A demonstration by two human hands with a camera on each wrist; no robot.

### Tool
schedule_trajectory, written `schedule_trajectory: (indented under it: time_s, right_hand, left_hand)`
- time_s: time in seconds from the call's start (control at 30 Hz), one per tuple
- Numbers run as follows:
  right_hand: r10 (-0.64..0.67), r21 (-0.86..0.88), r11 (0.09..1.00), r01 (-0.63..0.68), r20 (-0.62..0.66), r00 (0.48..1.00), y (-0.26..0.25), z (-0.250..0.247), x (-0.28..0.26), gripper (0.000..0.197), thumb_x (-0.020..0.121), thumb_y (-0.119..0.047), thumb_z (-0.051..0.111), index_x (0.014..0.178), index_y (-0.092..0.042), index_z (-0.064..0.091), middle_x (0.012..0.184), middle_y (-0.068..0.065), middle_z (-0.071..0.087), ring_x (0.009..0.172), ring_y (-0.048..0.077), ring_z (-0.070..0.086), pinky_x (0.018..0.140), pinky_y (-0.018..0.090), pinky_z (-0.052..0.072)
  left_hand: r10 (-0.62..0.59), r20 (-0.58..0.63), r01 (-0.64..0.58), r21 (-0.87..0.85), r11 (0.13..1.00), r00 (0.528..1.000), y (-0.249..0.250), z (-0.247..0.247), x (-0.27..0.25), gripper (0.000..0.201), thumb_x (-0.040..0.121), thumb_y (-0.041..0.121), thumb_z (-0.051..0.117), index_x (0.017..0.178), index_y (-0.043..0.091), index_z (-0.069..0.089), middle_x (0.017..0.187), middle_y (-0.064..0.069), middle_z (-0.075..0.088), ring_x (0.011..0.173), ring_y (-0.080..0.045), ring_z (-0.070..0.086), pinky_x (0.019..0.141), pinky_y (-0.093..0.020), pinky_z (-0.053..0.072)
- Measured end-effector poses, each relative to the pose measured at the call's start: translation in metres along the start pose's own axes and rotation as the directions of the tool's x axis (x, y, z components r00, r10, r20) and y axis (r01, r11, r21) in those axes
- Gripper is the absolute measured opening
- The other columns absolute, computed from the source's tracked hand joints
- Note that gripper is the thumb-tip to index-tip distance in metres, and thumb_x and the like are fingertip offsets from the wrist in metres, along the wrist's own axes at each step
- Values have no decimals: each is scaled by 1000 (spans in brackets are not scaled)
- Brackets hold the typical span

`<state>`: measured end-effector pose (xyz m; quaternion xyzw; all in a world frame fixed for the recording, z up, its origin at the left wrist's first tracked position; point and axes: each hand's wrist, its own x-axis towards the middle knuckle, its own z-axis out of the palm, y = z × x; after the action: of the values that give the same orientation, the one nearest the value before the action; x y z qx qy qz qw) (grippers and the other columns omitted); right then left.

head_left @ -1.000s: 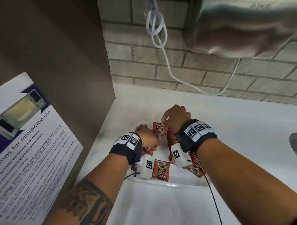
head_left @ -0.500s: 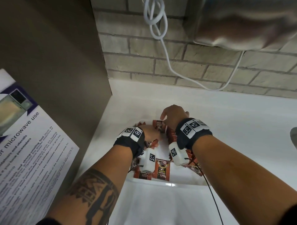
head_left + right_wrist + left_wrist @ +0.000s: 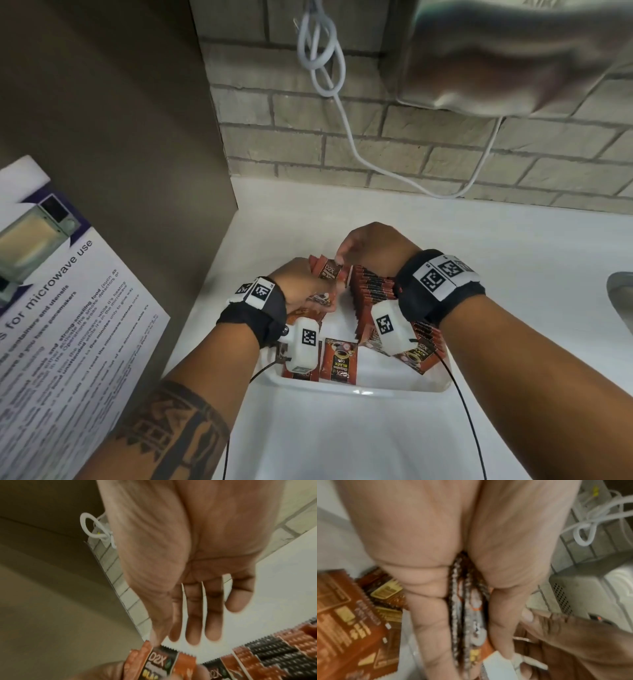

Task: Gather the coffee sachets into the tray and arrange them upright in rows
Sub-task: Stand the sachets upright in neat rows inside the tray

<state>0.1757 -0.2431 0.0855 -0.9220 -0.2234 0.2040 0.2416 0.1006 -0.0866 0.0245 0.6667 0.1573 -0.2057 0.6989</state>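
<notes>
A white tray (image 3: pixel 359 390) lies on the counter and holds red-brown coffee sachets. A row of sachets (image 3: pixel 373 291) stands upright along its right side (image 3: pixel 274 650). Loose sachets (image 3: pixel 339 359) lie flat at the near end (image 3: pixel 342 622). My left hand (image 3: pixel 308 284) grips a bundle of several sachets (image 3: pixel 329 274) between thumb and fingers, seen edge-on in the left wrist view (image 3: pixel 467 615). My right hand (image 3: pixel 340 255) hovers over the bundle with its fingers straight. Its thumb tip (image 3: pixel 155 641) touches the top edge of the front sachet (image 3: pixel 163 661).
A brown cabinet side (image 3: pixel 120 137) with a microwave notice (image 3: pixel 51 308) closes off the left. A brick wall (image 3: pixel 411 137) with a hanging white cable (image 3: pixel 342 113) and a silver appliance (image 3: pixel 513 58) stands behind. A metal rim (image 3: pixel 620 301) shows at far right.
Both hands stay together over the tray's far end. The left hand has lifted its bundle slightly, and the right hand's thumb has settled on the front sachet's top.
</notes>
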Motion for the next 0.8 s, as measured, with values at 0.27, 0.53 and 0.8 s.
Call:
schedule_trajectory:
  time_s: [0.27, 0.53, 0.8]
  right_hand:
    - [36, 199, 980, -29, -32, 999, -1, -6, -11, 11, 84, -14, 77, 94, -16, 73, 78, 2, 74, 73, 12, 67, 79, 28, 53]
    - [4, 278, 958, 68, -251, 968, -2, -6, -9, 4, 81, -17, 81, 82, -15, 78, 72, -6, 71, 68, 5, 62, 68, 20, 48]
    - [178, -9, 983, -182, -174, 969, 4, 10, 17, 26, 85, -19, 65, 65, -31, 74, 79, -15, 72, 92, 12, 66, 85, 30, 52]
  left_hand:
    - [154, 74, -144, -124, 982, 985, -1, 0, -15, 34, 86, 16, 76, 119, 14, 67, 111, -6, 74, 105, -22, 71, 85, -41, 60]
    - [95, -33, -93, 50, 994, 995, -2, -3, -14, 25, 87, 15, 79, 110, 8, 72, 83, -7, 71, 73, -21, 68, 76, -42, 63]
    - [-172, -20, 158, 519, 840, 985, -5, -3, -4, 37, 81, 36, 80, 104, 8, 73, 93, -9, 78, 94, -36, 74, 89, -53, 59]
